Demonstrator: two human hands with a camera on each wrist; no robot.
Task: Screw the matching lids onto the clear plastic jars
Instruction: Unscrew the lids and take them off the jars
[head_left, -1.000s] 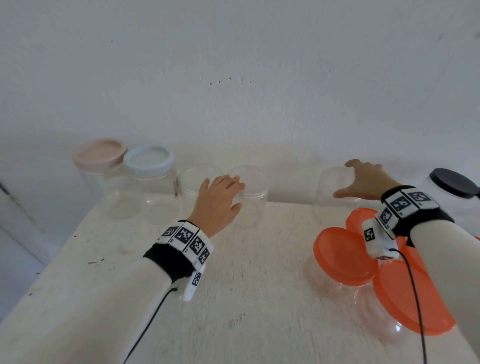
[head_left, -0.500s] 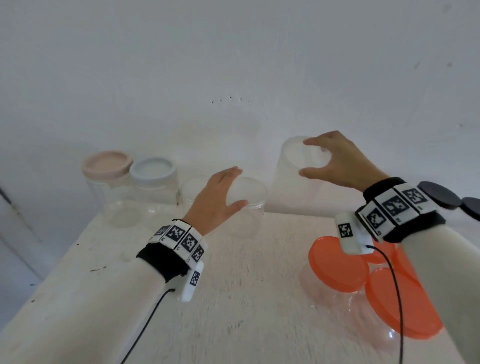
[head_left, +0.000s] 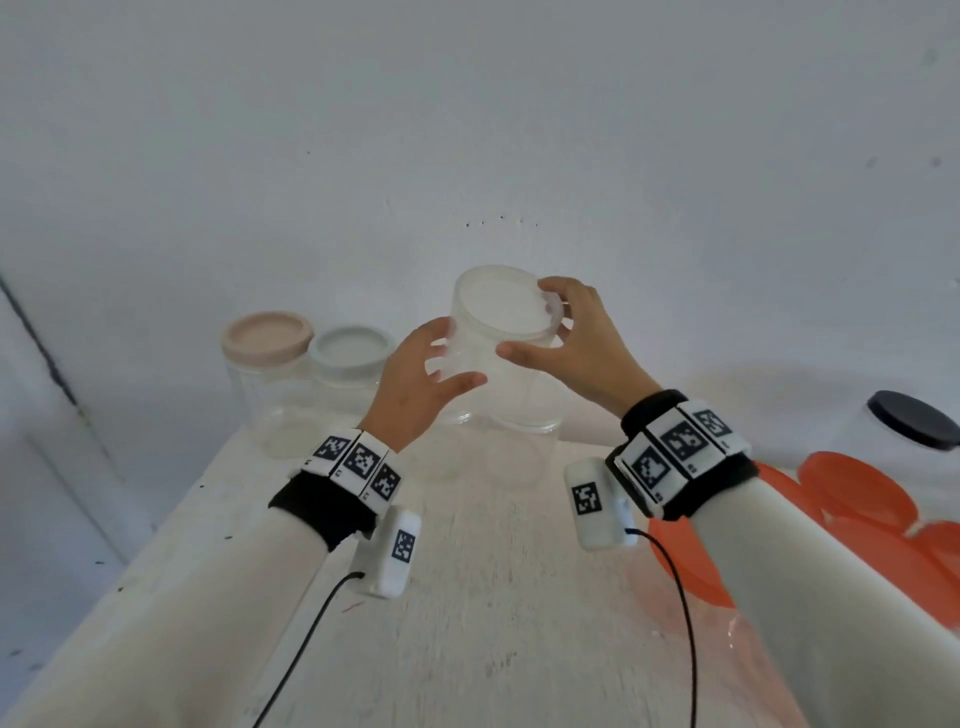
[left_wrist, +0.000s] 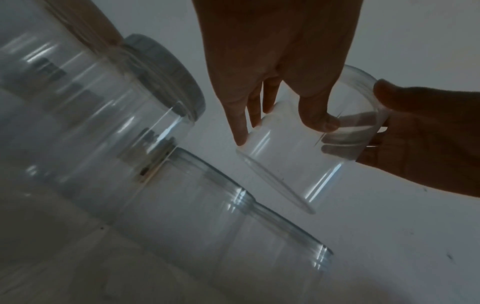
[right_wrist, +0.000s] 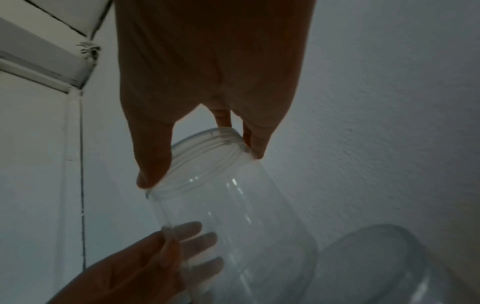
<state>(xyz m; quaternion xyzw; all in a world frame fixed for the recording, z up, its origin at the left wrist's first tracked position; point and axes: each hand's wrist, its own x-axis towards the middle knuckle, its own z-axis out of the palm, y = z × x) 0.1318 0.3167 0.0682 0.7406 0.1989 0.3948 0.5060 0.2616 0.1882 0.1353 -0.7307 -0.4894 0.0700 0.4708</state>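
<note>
no readable text, wrist bands (head_left: 358, 460) carry only coded squares

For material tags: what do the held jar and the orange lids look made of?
Held jar: clear glossy plastic, probably; fingers show through its wall, and the neck is threaded. Orange lids: smooth, slightly translucent plastic, it seems.

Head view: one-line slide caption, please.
Both hands, left and right, hold a lidless clear jar above the table.

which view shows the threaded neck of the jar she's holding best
The right wrist view: the lidless jar's threaded neck sits close up between the right hand's thumb and fingers. The head view shows only its open mouth from above, both hands round it. The left wrist view shows mostly the body and base, with the left hand on it.
</note>
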